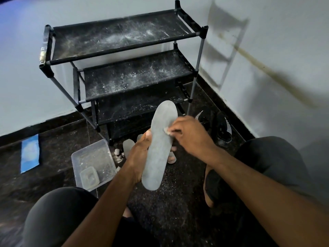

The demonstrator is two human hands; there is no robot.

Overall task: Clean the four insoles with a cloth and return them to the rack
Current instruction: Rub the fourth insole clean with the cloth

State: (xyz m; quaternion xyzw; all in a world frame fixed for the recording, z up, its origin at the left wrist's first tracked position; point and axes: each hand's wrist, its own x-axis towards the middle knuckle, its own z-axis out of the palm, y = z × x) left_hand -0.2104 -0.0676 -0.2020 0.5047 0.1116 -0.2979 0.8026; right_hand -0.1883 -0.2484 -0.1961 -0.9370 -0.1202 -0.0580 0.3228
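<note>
The left hand (140,154) grips a long, flat grey insole (159,147) from beneath, toe end tilted up. The right hand (190,134), fingers curled, pinches a small pale cloth (166,130) against its right edge. Beyond both hands stands the dusty black fabric-shelved rack (124,65).

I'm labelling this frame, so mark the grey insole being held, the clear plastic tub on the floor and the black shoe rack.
grey insole (157,154): head view, middle of its flat face.
clear plastic tub (83,154): head view, left wall.
black shoe rack (114,50): head view, top shelf's front bar.
</note>
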